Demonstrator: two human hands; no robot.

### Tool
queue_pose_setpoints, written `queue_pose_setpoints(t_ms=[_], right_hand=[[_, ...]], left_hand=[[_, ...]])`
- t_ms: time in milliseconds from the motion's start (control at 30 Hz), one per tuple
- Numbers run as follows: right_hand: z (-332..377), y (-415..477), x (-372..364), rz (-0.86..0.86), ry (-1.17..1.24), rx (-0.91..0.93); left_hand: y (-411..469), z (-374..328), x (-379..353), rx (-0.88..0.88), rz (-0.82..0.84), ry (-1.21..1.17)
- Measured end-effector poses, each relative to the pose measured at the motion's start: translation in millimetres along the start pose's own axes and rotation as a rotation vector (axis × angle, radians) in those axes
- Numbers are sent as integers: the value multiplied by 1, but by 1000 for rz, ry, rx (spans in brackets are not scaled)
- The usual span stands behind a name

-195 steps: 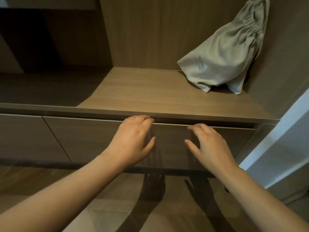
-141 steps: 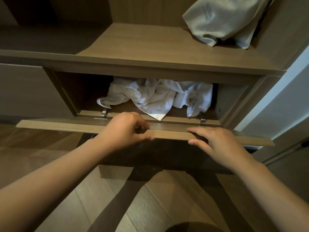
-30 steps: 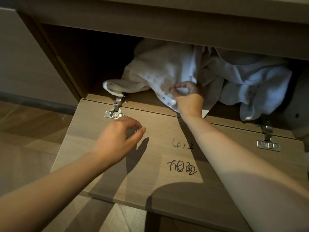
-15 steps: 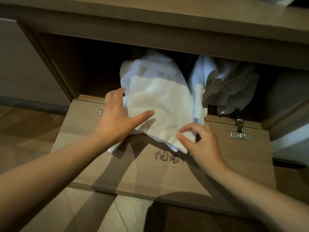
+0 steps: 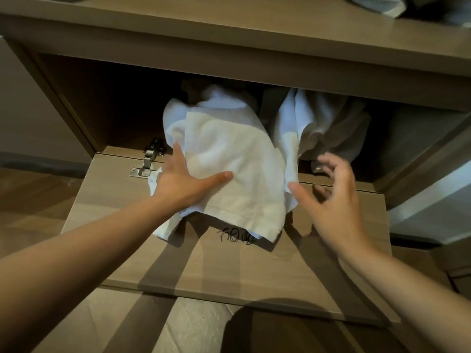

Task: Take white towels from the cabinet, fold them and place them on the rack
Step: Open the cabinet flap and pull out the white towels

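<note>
The person is taking the first towel out, the earliest step of the task. The open wooden cabinet compartment [image 5: 122, 105] is lying at 12 o'clock, with its drop-down wooden door flap [image 5: 229, 273] hanging toward 6. A crumpled white terry towel [image 5: 237, 169] is spilling from the compartment mouth onto the flap, its hem covering part of the black handwriting [image 5: 235, 237]. A second rumpled white towel [image 5: 313, 128] is sitting inside at 1 o'clock, just beside the first.

The left hand [image 5: 182, 183] is lying spread on the first towel's 9 o'clock edge, thumb stretched across the cloth and a finger straight along the border; whether other fingers are tucked under, I cannot tell. The right hand [image 5: 331, 200] is hovering blurred at 3 o'clock of the towel, fingers loosely bent and holding nothing. The hands are well apart.

The next move is probably calling for the right hand to catch the free 3 o'clock edge so both hands can lift the towel clear without dragging its neighbour.

Half a second earlier the right hand was pinching the towel's lower corner at 5 o'clock; it has since let go and risen. The left hand is keeping its place near the silver hinge [image 5: 149, 161].
</note>
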State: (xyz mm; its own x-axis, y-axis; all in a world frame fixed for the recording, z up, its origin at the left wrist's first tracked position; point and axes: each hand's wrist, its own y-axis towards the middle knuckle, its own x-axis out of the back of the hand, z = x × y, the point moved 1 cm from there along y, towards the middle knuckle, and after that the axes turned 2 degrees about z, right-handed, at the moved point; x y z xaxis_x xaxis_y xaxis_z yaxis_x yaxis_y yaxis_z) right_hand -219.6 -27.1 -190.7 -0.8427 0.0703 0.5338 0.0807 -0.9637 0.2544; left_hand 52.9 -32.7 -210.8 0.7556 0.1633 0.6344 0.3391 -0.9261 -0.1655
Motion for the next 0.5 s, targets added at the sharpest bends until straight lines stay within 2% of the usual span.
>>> queue_pose_setpoints(t_ms=[100, 167, 367, 500], right_hand=[[6, 42, -8, 31, 8, -193], [8, 67, -14, 45, -62, -251], [-12, 92, -34, 135, -148, -124], [-16, 85, -47, 76, -89, -25]], left_hand=[[-2, -3, -1, -7, -18, -51], [-3, -3, -1, -24, -13, -98], [-4, -3, 2, -65, 12, -141], [-7, -6, 2, -65, 51, -168]])
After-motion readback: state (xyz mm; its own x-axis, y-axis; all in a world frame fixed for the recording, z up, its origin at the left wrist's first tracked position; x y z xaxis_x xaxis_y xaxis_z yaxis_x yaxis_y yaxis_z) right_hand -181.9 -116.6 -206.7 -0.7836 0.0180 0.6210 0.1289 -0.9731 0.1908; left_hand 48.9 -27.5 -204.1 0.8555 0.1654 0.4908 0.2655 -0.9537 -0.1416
